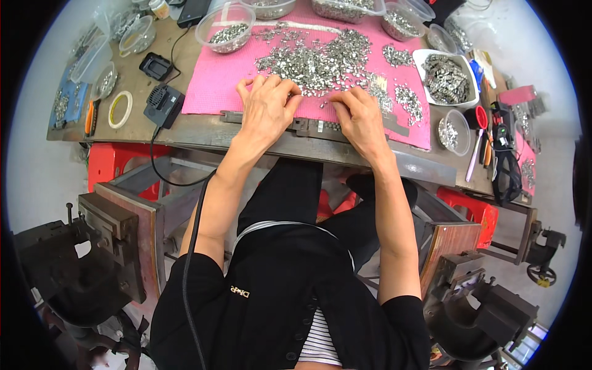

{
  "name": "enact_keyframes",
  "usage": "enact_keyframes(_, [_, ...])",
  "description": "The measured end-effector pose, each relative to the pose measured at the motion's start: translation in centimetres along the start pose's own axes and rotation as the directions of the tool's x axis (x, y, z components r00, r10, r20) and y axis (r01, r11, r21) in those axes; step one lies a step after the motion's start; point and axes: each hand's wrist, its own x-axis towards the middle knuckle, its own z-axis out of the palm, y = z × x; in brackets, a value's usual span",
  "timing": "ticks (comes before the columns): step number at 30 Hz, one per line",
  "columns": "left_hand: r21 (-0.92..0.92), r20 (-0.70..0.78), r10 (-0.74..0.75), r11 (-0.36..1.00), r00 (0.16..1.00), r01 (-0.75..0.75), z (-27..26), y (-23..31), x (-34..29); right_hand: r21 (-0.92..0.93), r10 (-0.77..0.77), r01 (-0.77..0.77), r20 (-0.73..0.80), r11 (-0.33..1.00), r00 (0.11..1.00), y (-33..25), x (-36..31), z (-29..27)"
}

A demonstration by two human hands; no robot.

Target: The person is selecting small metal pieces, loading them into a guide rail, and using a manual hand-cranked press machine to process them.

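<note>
A large heap of small shiny metal parts [314, 58] lies on a pink mat [213, 80] spread over the workbench. My left hand [266, 105] rests palm down at the heap's near edge, its fingers spread and touching the parts. My right hand [361, 114] lies beside it, fingers curled over a few parts next to the heap. Between the two hands, along the mat's near edge, lies a dark narrow metal bar [311, 126] with parts set in it. Whether either hand pinches a part is hidden by the fingers.
Clear bowls of metal parts [225, 28] stand at the mat's far side, a white tray of parts [445, 77] and a small cup [454, 131] at the right. A black device with a cable [163, 105], a tape roll [120, 109] and tools lie on the left. Red stools and dark metal machines stand below.
</note>
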Motion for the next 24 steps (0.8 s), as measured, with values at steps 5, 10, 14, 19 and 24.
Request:
enact_keyframes(5, [0.056,-0.004,0.043,0.997,0.999,-0.043,0.1,0.2,0.4,-0.024,0.089,-0.089,-0.024,0.996,0.996,0.6,0.5,0.0])
enact_keyframes(10, [-0.002,0.075,0.026,1.000,0.997,-0.026,-1.0,-0.1,0.3,-0.071,0.083,-0.084,-0.029,0.994,0.996,0.8,0.6,0.1])
enact_keyframes(14, [-0.002,0.059,-0.012,1.000,0.998,0.012,-1.0,-0.4,0.2,-0.149,0.043,-0.049,-0.039,0.988,0.998,0.8,0.7,0.3])
enact_keyframes(19, [-0.002,0.054,0.010,1.000,0.998,-0.010,-0.4,0.2,0.2,-0.168,0.071,-0.069,0.004,0.983,0.997,0.6,0.6,0.2])
enact_keyframes(24, [0.013,0.020,0.061,0.998,0.998,-0.061,0.2,0.1,0.0,0.098,0.139,-0.140,0.019,0.985,0.990,-0.5,-1.6,-1.6])
